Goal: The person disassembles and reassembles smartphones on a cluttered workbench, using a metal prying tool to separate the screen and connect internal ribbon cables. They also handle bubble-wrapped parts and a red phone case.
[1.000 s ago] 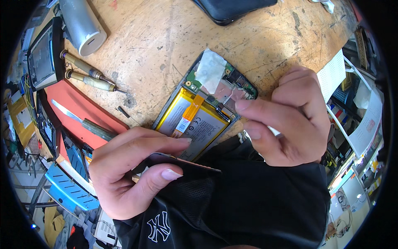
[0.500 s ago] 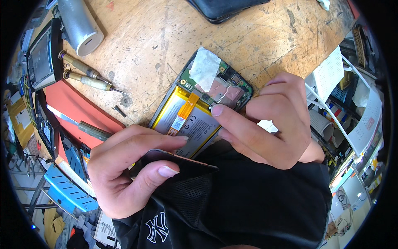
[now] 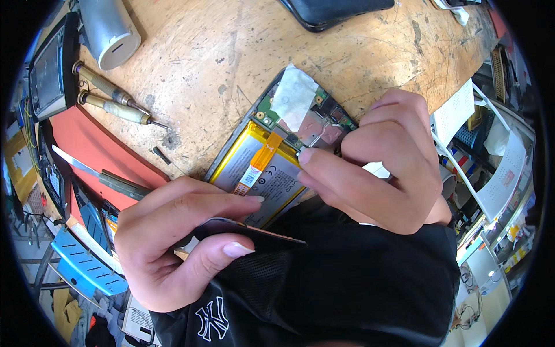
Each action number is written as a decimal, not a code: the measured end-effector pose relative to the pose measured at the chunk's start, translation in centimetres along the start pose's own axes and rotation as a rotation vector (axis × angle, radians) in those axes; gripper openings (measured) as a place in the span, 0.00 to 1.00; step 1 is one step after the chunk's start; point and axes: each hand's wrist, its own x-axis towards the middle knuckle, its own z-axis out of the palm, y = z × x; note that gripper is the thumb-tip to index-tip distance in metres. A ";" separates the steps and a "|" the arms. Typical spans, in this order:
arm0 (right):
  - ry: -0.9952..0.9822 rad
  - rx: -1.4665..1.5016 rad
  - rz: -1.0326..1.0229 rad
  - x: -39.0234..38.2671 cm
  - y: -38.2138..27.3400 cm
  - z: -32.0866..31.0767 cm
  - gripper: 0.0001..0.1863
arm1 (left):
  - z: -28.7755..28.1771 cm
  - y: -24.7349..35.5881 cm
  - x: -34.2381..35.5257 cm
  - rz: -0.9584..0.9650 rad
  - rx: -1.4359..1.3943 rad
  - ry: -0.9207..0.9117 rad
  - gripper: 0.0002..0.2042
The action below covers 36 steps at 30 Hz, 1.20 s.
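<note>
An opened smartphone [image 3: 231, 150] lies tilted in front of me, with its silver battery [image 3: 287, 179] and green circuit board [image 3: 265, 108] bare. White tape [image 3: 293, 95] covers part of the board, and an orange flex cable [image 3: 267, 151] crosses the battery's upper end. My left hand [image 3: 167, 237] is closed on a thin dark panel [image 3: 269, 233], pinched between thumb and fingers over the phone's lower end. My right hand [image 3: 393, 168] is closed at the phone's right side. Its index fingertip presses beside a small connector between board and battery; the thumb is partly hidden below.
On the wooden bench [image 3: 191, 69], two screwdrivers [image 3: 115, 107], a metal cylinder [image 3: 113, 34] and a knife [image 3: 107, 173] on a red mat [image 3: 98, 144] lie left. A black case [image 3: 335, 11] lies at the back; a white perforated rack [image 3: 454, 113] stands right.
The whole view has shifted slightly, and the phone now appears a little further right. Both hands keep nearly the same grip, with the right index fingertip still by the connector.
</note>
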 end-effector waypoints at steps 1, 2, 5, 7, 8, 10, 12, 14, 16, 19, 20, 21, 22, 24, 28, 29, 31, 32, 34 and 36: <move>-0.007 0.002 0.007 0.0 0.0 0.0 0.23 | 0.0 0.0 0.0 -0.005 -0.003 0.003 0.29; -0.013 0.004 0.011 0.0 0.0 -0.1 0.23 | 0.0 0.0 0.0 -0.010 -0.005 0.005 0.29; -0.017 -0.001 0.006 -0.1 0.1 0.1 0.23 | 0.0 0.0 0.0 -0.017 -0.007 0.008 0.29; -0.008 -0.019 -0.006 -0.2 0.1 0.2 0.23 | 0.0 0.0 0.0 -0.002 -0.005 0.002 0.28; 0.000 -0.032 -0.013 -0.2 0.1 0.3 0.22 | 0.0 0.0 -0.1 -0.019 -0.013 0.002 0.28; 0.000 -0.047 -0.007 -0.2 0.0 0.3 0.22 | -0.1 0.0 0.0 -0.006 -0.019 -0.007 0.27; -0.018 -0.054 0.005 0.1 -0.2 0.0 0.21 | -0.2 0.0 0.1 -0.005 -0.026 -0.011 0.26; -0.072 0.051 0.093 0.5 -0.3 -0.8 0.21 | -0.3 0.2 0.1 0.023 -0.008 -0.032 0.26; -0.139 0.219 0.217 1.1 -0.3 -1.9 0.29 | -0.7 0.2 0.2 0.045 -0.025 -0.085 0.16; -0.234 0.207 0.349 2.1 -0.3 -3.0 0.41 | -0.8 0.2 -0.1 0.033 -0.052 -0.093 0.11; -0.295 0.151 0.316 2.5 -0.3 -3.1 0.44 | -0.8 0.2 -0.3 0.011 -0.069 -0.088 0.11; -0.324 0.120 0.310 2.9 -0.2 -3.1 0.47 | -0.8 0.3 -0.3 -0.014 -0.089 -0.092 0.11; -0.337 0.102 0.302 3.4 -0.3 -2.9 0.47 | -0.8 0.2 -0.3 -0.029 -0.112 -0.101 0.10; -0.357 0.031 0.249 4.3 -0.2 -2.9 0.45 | -1.0 0.2 0.0 0.083 0.058 -0.127 0.10; -0.444 -0.087 0.222 5.6 -0.3 -3.6 0.44 | -1.0 0.9 -0.2 0.267 0.200 -0.101 0.11; -0.453 -0.009 0.287 5.7 -0.5 -3.8 0.44 | -1.0 1.2 -0.4 0.301 0.233 -0.098 0.11; -0.535 0.060 0.423 5.3 -0.9 -4.4 0.43 | -1.2 2.1 -1.2 0.301 0.316 -0.116 0.12; -0.457 0.167 0.462 5.0 -0.9 -4.1 0.42 | -1.2 2.5 -1.3 0.336 0.365 -0.104 0.12; -0.278 0.354 0.447 4.2 -0.8 -3.3 0.41 | -0.9 3.0 -1.6 0.364 0.462 -0.065 0.12; -0.285 0.457 0.354 3.3 -0.3 -2.9 0.40 | -0.5 3.4 -1.6 0.347 0.534 -0.023 0.12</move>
